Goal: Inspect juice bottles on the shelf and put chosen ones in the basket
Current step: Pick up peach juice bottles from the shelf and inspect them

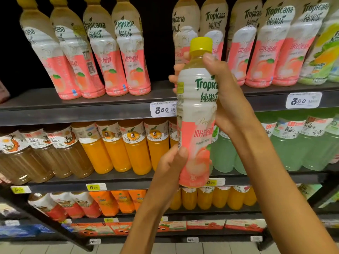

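The right hand (225,96) is wrapping the upper half of a Tropicana peach juice bottle (197,114), thumb lying across the neck just under the yellow cap (201,44), fingertips (174,77) showing round the far side. Below it, the left hand (170,162) is pinching the pink lower part of the label, thumb on the front and the other fingers curled behind. Both hands are grasping the bottle, holding it upright and clear of the shelves, with the label facing the person.

This looks like the inspecting step. To do it well, I would say the lower hand should be turning the bottle while the upper one loosens just enough to let it slip round, bringing the printed panel and date into view, and the cap seal should get a look too.

The held bottle is looking full, pale juice visible at the neck. Behind the right fingers, the peach bottles on the top shelf (102,57) are standing in two groups with a dark gap between them. Left of the lower hand, orange juice bottles (117,149) are lined up; to the right of it, pale green drink bottles (286,151). A price tag (162,109) is sitting just left of the bottle's middle. No basket is in sight.
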`<state>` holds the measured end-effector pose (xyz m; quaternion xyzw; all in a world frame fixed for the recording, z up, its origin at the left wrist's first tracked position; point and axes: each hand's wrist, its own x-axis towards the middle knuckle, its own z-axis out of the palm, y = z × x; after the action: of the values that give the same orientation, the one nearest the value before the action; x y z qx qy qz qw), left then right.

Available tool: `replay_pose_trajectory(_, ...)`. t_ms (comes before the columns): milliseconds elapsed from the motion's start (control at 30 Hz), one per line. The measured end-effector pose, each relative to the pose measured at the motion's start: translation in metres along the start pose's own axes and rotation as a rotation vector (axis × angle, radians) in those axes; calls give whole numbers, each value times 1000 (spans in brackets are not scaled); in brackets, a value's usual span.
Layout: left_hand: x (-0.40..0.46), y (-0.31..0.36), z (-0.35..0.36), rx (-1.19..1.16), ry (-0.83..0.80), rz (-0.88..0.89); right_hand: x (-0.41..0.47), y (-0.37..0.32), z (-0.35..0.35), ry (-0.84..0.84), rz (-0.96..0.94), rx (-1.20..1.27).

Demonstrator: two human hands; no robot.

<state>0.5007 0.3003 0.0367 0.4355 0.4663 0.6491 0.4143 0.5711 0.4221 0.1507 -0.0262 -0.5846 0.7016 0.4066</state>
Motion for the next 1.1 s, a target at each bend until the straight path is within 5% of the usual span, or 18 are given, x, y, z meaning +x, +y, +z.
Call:
replay_pose_trajectory(267,3,5,-1,176,86,113,1,-2,-1,78,-19,-102)
replay_pose_trajectory(533,12,7,-9,178,144,244,-12,-8,4,-184,-290,-106)
replay_pose_trajectory(800,12,6,-14,166,168,288,-11,-7,4,-194,-245,-32)
replay_pose_trajectory(1100,2,10,-16,146,25,31,4,0,-6,-36,-74,22)
